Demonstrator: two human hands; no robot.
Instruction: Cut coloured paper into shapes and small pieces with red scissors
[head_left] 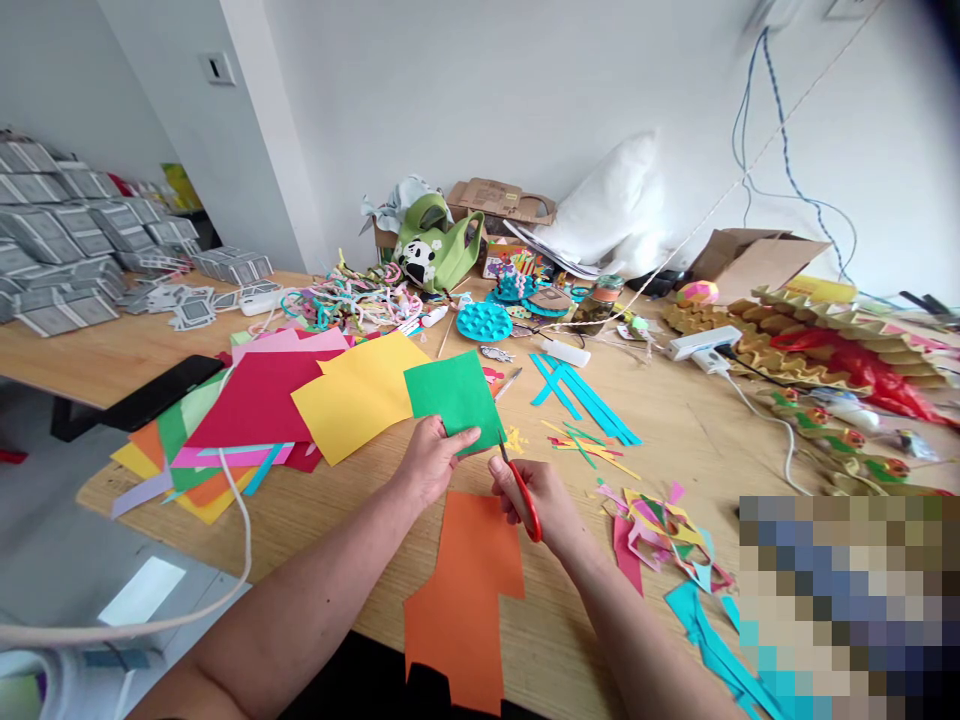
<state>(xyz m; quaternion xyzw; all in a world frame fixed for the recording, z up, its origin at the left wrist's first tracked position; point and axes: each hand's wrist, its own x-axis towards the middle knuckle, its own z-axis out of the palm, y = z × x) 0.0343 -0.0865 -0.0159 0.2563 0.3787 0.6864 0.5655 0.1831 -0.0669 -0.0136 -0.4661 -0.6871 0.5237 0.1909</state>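
A square sheet of green paper (452,390) is held up over the table, its lower edge pinched between thumb and fingers of my left hand (435,455). My right hand (534,495) grips red-handled scissors (525,500). The blades meet the green paper at its lower right corner; whether they are parted is too small to tell. Below both hands lies orange paper (472,580) with a stepped outline, reaching over the table's near edge. Yellow paper (356,395) and dark red paper (259,400) lie left of the green sheet.
Paper scraps (660,530) and blue strips (581,395) lie to the right. A black phone-like slab (165,392) is at the left edge. Behind are a green panda bag (442,245), a blue studded disc (484,321) and a white power strip (703,342) with its cable.
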